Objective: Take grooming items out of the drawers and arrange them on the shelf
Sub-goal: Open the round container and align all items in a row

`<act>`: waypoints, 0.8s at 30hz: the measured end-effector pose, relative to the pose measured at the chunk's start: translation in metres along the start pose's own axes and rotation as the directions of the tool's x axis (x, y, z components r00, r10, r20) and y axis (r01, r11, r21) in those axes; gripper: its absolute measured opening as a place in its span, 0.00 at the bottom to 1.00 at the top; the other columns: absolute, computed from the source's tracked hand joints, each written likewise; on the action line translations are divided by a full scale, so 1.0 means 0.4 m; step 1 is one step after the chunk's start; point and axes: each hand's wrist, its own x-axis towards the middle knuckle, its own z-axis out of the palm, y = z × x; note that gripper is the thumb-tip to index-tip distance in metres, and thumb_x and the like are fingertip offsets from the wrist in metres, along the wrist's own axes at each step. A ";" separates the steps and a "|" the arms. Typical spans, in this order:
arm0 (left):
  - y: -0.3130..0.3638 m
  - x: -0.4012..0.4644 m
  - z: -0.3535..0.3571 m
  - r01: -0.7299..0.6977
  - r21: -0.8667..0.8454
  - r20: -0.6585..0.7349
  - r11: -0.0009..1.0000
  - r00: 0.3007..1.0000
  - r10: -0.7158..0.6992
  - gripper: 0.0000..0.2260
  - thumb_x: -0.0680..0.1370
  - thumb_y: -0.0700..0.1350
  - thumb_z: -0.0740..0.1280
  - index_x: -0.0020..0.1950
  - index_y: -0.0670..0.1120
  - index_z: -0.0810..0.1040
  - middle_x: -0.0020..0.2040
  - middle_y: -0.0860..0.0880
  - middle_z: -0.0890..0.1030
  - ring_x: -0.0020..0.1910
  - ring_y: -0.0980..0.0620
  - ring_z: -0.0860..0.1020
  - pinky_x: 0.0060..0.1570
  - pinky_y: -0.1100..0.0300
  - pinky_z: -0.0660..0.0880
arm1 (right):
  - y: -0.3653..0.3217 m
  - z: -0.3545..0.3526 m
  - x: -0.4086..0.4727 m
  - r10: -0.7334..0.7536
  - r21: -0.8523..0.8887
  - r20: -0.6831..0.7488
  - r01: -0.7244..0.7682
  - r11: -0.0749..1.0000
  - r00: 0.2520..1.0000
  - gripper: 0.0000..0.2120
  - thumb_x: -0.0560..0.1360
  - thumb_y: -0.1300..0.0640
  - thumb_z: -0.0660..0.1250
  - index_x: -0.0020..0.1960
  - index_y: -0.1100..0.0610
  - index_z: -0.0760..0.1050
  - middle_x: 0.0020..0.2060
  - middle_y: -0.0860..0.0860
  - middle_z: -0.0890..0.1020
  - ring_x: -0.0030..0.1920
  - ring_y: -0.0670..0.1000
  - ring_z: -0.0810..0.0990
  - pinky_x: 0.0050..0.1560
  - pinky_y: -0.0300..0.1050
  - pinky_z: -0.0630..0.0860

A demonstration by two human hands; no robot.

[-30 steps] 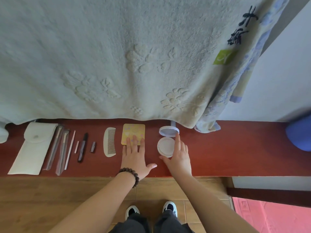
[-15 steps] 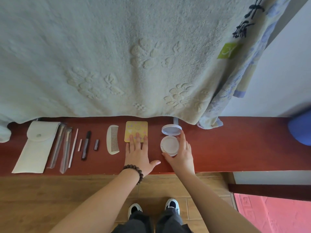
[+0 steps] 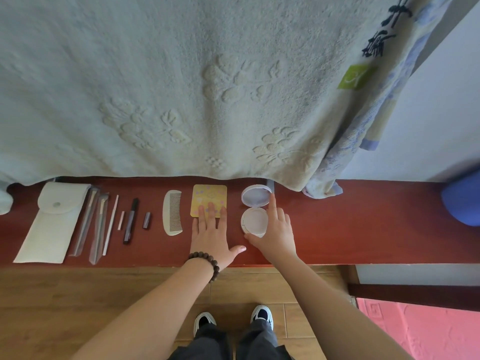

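As we look down past our shoes point(image 3: 232, 320) on the wooden floor point(image 3: 78, 294), both arms reach forward to the red shelf point(image 3: 363, 229). Our left hand point(image 3: 211, 236) lies flat on the shelf with straight, slightly spread fingers, a bead bracelet point(image 3: 206, 263) on the wrist, and three fingertips rest on the near edge of the yellow square card point(image 3: 209, 197) at 12 o'clock from the hand. Our right hand point(image 3: 275, 235) is just beside it at 3 o'clock. Its thumb touches the near rim of the open round compact point(image 3: 254, 220) and its index finger reaches to the right edge of the raised lid point(image 3: 255, 196); the other fingers are loosely curled, so the compact sits between thumb and index.

At 9 o'clock from the card lie, in one row, a white comb point(image 3: 172, 215), a small dark cap point(image 3: 146, 220), a dark pencil point(image 3: 130, 220), a short white stick point(image 3: 121, 220), a long white stick point(image 3: 110, 224), two tools in clear sleeves point(image 3: 92, 224) and a white pouch point(image 3: 52, 224).

Farther away at 12 o'clock, a pale towel point(image 3: 181, 87) hangs down to the back of the shelf.
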 end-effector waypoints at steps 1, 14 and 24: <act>0.000 0.000 0.000 -0.001 0.001 -0.001 1.000 1.000 0.001 0.48 0.70 0.73 0.57 0.78 0.48 0.39 0.78 0.41 0.39 0.76 0.39 0.38 0.75 0.44 0.45 | -0.004 0.003 0.003 -0.003 -0.002 0.003 0.003 1.000 1.000 0.55 0.64 0.43 0.75 0.78 0.54 0.43 0.59 0.52 0.72 0.59 0.54 0.69 0.61 0.47 0.67; -0.003 0.002 0.001 0.006 -0.026 -0.014 1.000 1.000 -0.007 0.48 0.70 0.73 0.58 0.78 0.50 0.39 0.78 0.42 0.39 0.76 0.40 0.38 0.75 0.45 0.46 | -0.036 0.010 0.038 0.036 0.051 0.006 -0.036 0.998 0.999 0.56 0.65 0.47 0.77 0.78 0.53 0.42 0.65 0.52 0.71 0.63 0.54 0.67 0.65 0.47 0.65; -0.007 -0.002 -0.016 0.010 -0.137 -0.063 0.991 0.998 -0.019 0.40 0.75 0.65 0.61 0.78 0.49 0.46 0.79 0.43 0.46 0.77 0.42 0.43 0.75 0.47 0.49 | -0.001 -0.044 -0.030 0.040 0.169 0.044 -0.047 0.984 0.998 0.42 0.73 0.50 0.70 0.78 0.52 0.49 0.69 0.53 0.66 0.70 0.54 0.62 0.65 0.49 0.66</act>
